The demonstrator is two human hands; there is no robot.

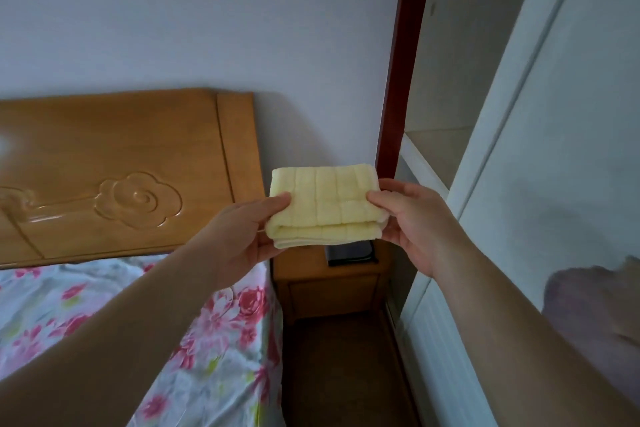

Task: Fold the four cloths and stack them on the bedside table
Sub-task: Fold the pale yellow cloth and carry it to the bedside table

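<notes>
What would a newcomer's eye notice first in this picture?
The folded pale yellow terry cloth at the centre stands out first; the left hand and the right hand hold its two ends above the small wooden bedside table. At the left are the carved wooden headboard and the pink-flowered bedsheet.

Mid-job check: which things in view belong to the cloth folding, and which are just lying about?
Part of the job:
- folded yellow cloth, pinched by the left hand and the right hand
- bedside table

Just there:
- dark flat object on the table
- floral sheet on the bed
- headboard
- white door
</notes>
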